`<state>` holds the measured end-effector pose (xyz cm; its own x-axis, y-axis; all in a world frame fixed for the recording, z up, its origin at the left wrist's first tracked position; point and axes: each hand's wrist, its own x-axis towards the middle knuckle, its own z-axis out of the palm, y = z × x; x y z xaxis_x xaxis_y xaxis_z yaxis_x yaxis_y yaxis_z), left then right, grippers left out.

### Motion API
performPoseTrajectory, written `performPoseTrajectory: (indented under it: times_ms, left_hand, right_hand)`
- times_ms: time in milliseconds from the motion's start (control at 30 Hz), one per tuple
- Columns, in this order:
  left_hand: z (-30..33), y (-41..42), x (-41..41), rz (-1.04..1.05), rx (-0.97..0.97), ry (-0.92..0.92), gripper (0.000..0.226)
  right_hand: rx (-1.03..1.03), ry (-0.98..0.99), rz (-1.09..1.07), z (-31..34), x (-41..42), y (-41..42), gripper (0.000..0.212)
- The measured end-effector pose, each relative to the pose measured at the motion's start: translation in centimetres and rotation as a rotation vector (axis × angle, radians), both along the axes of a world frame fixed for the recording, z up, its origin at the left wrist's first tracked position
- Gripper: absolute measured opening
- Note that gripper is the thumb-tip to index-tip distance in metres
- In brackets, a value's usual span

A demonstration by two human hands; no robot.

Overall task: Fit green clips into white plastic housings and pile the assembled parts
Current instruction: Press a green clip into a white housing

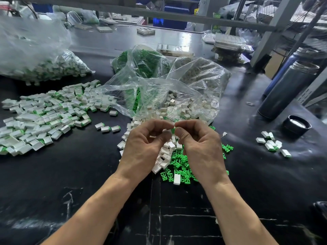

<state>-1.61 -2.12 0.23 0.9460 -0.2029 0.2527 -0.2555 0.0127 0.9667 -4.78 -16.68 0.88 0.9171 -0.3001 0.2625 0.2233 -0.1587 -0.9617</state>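
left hand (pixel 144 147) curled, contents hidden | right hand (pixel 198 144) pinches, seemingly, green clip (pixel 174 129)

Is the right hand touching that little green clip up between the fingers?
Touching. In the head view, the right hand pinches the green clip between thumb and forefinger, with no gap showing. The left hand meets it from the other side.

A black table (pixel 88 174) is carrying the work. A wide pile of assembled parts (pixel 44 117) is lying at its left, with a clear bag of more (pixel 44 66) behind it. Loose white housings (pixel 166 152) and green clips (pixel 180 167) are sitting near the middle, two open bags (pixel 168 85) farther back, and a dark flask (pixel 286 91) and its cap (pixel 297 126) at the right
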Motion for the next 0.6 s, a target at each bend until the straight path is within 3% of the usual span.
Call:
performPoseTrajectory:
  times_ms: [167,600]
  left_hand:
    - [0.03,0.03,-0.04,0.016,-0.034,0.012,0.021]
    - [0.62,0.31,-0.03,0.040,-0.056,0.082,0.013]
  right_hand:
    - [-0.064,0.006,0.003,-0.02,-0.13,0.16,0.012]
    - [0.051,0.024,0.071,-0.14,0.04,0.16,0.014]
